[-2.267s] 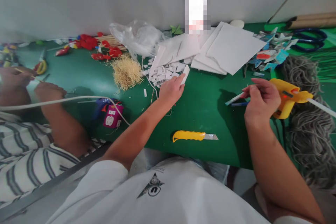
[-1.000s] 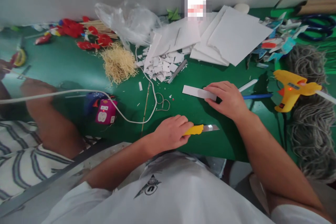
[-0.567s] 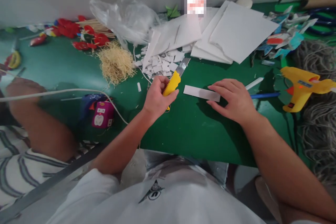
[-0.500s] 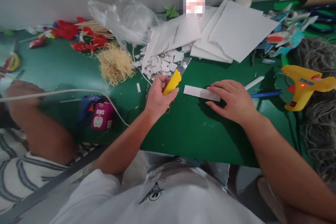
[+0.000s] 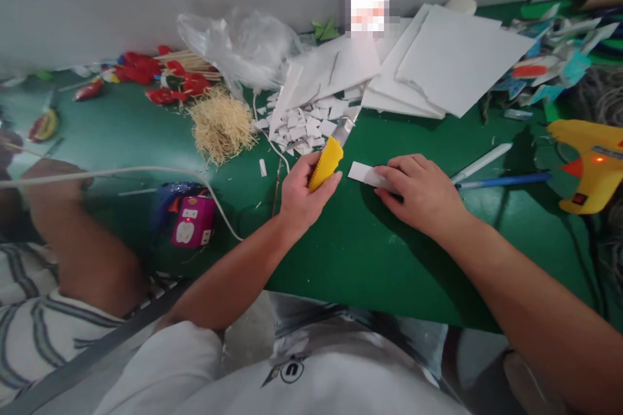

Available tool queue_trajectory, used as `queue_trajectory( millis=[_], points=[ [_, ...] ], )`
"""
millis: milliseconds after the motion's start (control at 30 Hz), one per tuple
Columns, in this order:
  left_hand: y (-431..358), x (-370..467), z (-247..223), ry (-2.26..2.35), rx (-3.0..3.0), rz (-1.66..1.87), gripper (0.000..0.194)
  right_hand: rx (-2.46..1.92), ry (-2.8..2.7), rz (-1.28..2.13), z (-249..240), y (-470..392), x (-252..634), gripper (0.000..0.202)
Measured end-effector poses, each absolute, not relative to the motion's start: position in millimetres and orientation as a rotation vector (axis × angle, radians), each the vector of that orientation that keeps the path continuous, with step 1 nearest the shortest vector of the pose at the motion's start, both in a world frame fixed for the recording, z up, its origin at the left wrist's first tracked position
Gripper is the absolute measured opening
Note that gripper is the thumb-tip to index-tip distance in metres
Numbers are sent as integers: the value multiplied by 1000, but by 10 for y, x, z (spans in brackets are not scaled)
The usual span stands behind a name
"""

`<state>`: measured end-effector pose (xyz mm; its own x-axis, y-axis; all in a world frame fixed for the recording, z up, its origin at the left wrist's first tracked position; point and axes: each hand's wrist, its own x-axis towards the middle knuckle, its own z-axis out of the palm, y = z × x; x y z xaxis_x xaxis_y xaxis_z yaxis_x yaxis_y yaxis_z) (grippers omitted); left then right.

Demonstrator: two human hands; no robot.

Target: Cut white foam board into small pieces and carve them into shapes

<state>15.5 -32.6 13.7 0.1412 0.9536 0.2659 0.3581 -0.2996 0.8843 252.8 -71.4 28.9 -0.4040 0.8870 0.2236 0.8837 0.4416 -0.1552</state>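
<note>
A yellow utility knife [image 5: 326,163] is gripped in my left hand [image 5: 302,193], its blade pointing up and to the right toward the white foam boards [image 5: 462,55]. My right hand [image 5: 422,191] has its thumb and fingers closed on a short white foam strip [image 5: 363,173], whose left end sticks out over the green table [image 5: 335,272]. Small cut white pieces [image 5: 304,126] lie in a heap just beyond the knife. Right of my right hand are a white pen [image 5: 484,162] and a blue pen [image 5: 506,181].
A yellow glue gun [image 5: 591,165] stands at the right. On the left are a purple power socket [image 5: 193,222] with a white cable, a straw pile [image 5: 221,126], red flowers [image 5: 141,68] and another person's arm [image 5: 87,240]. Behind lies a clear plastic bag [image 5: 243,45].
The view has shifted, so most things appear further right or lower. My right hand has moved left over the strip, covering more of it and closing on it. My left hand still holds the knife.
</note>
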Motion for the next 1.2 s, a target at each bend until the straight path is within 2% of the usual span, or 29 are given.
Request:
queue_trajectory(
  millis=[100, 233, 733, 900, 1200],
  points=[
    [-334, 155, 142, 1237, 1794, 1107, 32, -1542, -2415, 10, 307, -740, 2551, 32],
    [-346, 137, 143, 1164, 1876, 1033, 41, -1579, -2393, 5, 350, -766, 2604, 40],
    [-578, 108, 349, 1249, 2412, 510, 56, -1681, -2374, -71, 375, -826, 2673, 40],
    [-699, 73, 478, 1310, 2572, 453, 56, -1672, -2357, -14, 333, -751, 2495, 38],
    [-912, 108, 589, 1262, 2666, 346, 54, -1713, -2304, 39, 261, -700, 2561, 22]
  ],
)
